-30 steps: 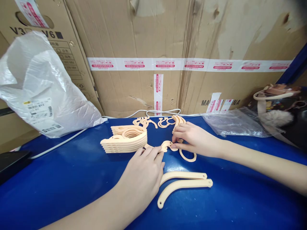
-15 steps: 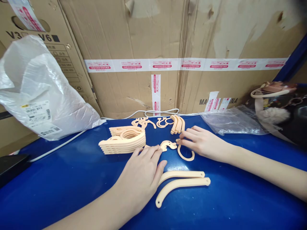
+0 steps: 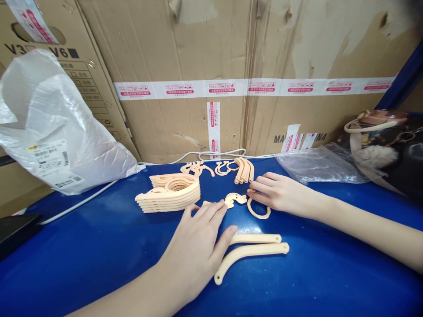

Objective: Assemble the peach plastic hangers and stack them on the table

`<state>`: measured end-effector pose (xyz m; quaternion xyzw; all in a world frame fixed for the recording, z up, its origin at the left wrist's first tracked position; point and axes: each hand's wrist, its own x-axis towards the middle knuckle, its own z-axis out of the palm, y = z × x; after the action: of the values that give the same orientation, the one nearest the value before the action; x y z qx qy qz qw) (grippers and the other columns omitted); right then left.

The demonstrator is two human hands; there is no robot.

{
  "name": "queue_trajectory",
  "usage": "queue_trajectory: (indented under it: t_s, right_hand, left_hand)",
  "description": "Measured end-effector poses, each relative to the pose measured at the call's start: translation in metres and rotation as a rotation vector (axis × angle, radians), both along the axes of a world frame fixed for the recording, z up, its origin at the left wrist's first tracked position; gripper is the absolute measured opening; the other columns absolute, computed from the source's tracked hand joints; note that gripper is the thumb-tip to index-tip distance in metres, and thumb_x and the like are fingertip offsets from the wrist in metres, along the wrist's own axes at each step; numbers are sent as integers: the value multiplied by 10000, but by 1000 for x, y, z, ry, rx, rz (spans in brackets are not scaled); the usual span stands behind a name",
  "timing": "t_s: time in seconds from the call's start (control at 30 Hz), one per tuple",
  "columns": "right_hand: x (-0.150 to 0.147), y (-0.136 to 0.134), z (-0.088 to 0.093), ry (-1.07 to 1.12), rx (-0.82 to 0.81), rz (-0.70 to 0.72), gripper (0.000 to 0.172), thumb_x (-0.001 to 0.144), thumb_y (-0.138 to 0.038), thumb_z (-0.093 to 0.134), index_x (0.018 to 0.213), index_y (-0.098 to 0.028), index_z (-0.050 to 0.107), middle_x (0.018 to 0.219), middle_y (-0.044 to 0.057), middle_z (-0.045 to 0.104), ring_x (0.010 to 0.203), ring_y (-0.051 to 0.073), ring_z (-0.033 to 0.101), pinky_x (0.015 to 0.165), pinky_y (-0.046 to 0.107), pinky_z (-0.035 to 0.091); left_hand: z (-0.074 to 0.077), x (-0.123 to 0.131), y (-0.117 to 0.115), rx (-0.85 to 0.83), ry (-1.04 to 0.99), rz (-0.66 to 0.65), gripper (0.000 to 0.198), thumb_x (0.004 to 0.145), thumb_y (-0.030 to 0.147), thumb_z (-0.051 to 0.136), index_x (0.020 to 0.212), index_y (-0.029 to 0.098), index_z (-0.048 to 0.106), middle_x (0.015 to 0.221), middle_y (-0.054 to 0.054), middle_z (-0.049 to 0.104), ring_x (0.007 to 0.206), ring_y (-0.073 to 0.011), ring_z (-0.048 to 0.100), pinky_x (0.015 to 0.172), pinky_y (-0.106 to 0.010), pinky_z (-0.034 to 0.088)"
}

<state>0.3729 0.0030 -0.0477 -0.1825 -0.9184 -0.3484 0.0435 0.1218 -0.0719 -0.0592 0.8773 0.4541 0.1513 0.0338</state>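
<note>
My left hand (image 3: 198, 246) lies flat and open on the blue table (image 3: 99, 255), fingertips by a small peach connector piece (image 3: 233, 200). My right hand (image 3: 280, 193) rests with fingers stretched out, touching the top of a peach hook ring (image 3: 258, 212). Two long curved peach arms (image 3: 253, 253) lie just right of my left thumb. A stack of assembled peach hanger parts (image 3: 170, 196) sits beyond my left hand.
More loose peach hooks (image 3: 224, 167) and a bundle of curved arms (image 3: 243, 171) lie at the back. Cardboard boxes (image 3: 211, 66) wall the rear. A white plastic bag (image 3: 53, 127) is left, a clear bag (image 3: 320, 165) and a handbag (image 3: 383, 145) right. A white cable (image 3: 79, 201) crosses the table.
My right hand drew back from the bundle at the rear and now rests by the hook ring. My left hand's thumb spread out toward the curved arms.
</note>
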Motion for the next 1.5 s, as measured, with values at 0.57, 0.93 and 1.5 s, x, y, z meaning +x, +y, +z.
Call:
queue_trajectory:
  t_s: [0.57,0.93,1.5]
  right_hand:
    - [-29,-28,-8,1213,-1523,-134,244,799,-400,650,851,-195,529,642,-24,573,546,117,536,524,246,426]
    - [-26,-19,-15,1268,-1669,-59,134,771,-269,651,730,-154,594,653,-23,562,542,84,469,534,226,362]
    - [-25,-16,-15,1238,-1721,-79,230,872,-359,611,846,-138,668,707,9,600,625,97,519,588,229,397]
  left_hand:
    - [14,3,-10,45,-113,-306,104,868,239,540,787,192,495,805,-10,566,764,-193,497,732,-342,370]
    - [12,2,-9,74,47,-324,97,816,210,528,728,180,503,774,-22,528,742,-198,452,728,-363,347]
    - [33,-4,8,-610,-974,-38,292,914,444,482,777,198,560,755,21,495,741,-133,464,675,-226,394]
